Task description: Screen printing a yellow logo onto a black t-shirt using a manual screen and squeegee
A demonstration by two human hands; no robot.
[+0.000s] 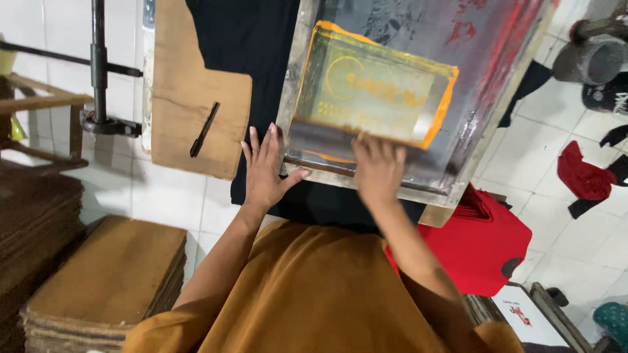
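Head camera looks steeply down, close above.

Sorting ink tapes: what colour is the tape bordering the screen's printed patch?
Orange tape, clearest in the head view, above the right hand.

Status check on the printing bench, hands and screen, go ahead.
Left hand flat on black garment, thumb at screen frame corner. Right hand blurred, on squeegee inside the frame. Black marker lies apart on wooden board.

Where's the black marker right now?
In the head view the black marker lies on the wooden board at upper left, left of the black shirt and up-left of the left hand.
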